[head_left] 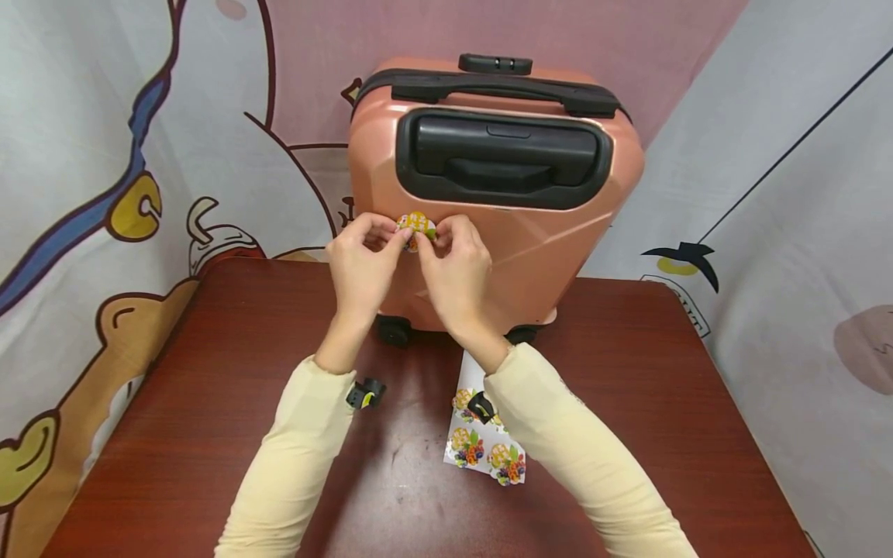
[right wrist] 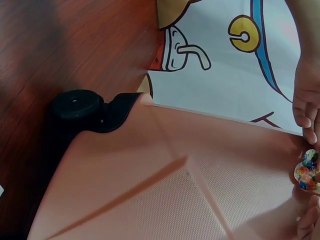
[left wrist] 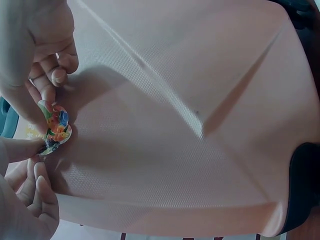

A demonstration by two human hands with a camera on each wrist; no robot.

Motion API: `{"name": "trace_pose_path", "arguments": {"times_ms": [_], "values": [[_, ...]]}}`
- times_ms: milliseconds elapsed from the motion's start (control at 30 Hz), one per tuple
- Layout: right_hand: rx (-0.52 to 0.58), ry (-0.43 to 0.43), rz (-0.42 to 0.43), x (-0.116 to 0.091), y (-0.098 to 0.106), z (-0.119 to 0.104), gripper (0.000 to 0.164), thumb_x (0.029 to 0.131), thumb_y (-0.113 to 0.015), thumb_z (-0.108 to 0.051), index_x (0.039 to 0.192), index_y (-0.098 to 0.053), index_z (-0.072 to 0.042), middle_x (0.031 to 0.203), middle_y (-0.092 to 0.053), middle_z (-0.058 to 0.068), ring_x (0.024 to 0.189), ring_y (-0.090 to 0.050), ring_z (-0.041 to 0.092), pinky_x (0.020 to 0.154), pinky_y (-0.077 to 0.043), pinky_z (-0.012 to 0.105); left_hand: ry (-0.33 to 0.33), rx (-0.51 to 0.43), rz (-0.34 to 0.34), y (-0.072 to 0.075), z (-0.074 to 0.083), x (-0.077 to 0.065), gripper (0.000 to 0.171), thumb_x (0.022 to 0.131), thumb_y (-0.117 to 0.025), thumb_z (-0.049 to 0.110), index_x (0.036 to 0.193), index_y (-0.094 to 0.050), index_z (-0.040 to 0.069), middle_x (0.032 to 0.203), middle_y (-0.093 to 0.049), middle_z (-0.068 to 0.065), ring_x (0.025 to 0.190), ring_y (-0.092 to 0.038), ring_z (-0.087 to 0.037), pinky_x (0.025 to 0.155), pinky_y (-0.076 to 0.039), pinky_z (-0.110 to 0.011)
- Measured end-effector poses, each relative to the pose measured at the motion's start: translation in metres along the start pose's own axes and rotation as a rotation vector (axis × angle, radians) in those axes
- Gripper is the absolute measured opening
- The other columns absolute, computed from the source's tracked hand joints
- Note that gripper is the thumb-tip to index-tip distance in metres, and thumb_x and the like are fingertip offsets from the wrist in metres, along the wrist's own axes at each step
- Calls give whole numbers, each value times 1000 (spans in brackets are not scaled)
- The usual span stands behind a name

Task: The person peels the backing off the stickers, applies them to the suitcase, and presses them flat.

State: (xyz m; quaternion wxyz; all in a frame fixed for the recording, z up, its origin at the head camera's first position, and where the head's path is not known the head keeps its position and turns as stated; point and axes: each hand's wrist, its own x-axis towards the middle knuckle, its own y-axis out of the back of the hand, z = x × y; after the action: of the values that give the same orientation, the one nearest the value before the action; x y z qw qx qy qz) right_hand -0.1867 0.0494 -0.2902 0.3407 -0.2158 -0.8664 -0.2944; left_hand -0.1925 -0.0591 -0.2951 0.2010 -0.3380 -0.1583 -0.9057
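Note:
A small, colourful fruit-print sticker [head_left: 417,222] is pinched between both hands in front of the pink suitcase [head_left: 530,240]. The left hand [head_left: 364,260] grips its left edge with thumb and fingers, while the right hand [head_left: 456,267] holds the right edge the same way. In the left wrist view, the sticker [left wrist: 58,129] shows orange, red and blue fruit and lies close against the suitcase's face; whether it touches cannot be told. Only part of the sticker [right wrist: 306,172] enters the right wrist view, at its right edge.
The suitcase stands upright on a reddish-brown table [head_left: 279,325], its black handle [head_left: 505,151] at the top and dark wheels [head_left: 394,331] below. A white sheet of similar stickers [head_left: 481,453] lies under the right forearm. A cartoon-printed curtain [head_left: 230,139] hangs behind.

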Motion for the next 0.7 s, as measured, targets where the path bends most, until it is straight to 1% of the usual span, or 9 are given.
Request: {"name": "trace_pose_path", "arguments": {"times_ms": [200, 467, 700], "values": [[-64, 18, 17, -1, -2, 0, 26, 78, -72, -17, 77, -51, -2, 70, -52, 8, 63, -54, 22, 57, -44, 37, -3, 18, 24, -2, -1, 0, 16, 77, -73, 11, 76, -64, -3, 66, -63, -11, 58, -58, -17, 56, -45, -22], [-88, 38, 25, -1, -3, 0, 25, 79, -71, -18, 78, -53, -2, 69, -53, 8, 61, -54, 21, 55, -44, 37, -16, 53, 43, -3, 1, -1, 17, 77, -73, 12, 75, -64, -2, 66, -63, -10, 58, -58, -17, 56, -45, -24], [-95, 46, 27, 0, -3, 2, 23, 79, -71, -17, 79, -54, -2, 70, -54, 8, 62, -55, 21, 56, -45, 37, -24, 68, 45, -3, 2, -1, 17, 77, -73, 13, 76, -64, -2, 66, -63, -10, 58, -58, -17, 55, -46, -25]]}}
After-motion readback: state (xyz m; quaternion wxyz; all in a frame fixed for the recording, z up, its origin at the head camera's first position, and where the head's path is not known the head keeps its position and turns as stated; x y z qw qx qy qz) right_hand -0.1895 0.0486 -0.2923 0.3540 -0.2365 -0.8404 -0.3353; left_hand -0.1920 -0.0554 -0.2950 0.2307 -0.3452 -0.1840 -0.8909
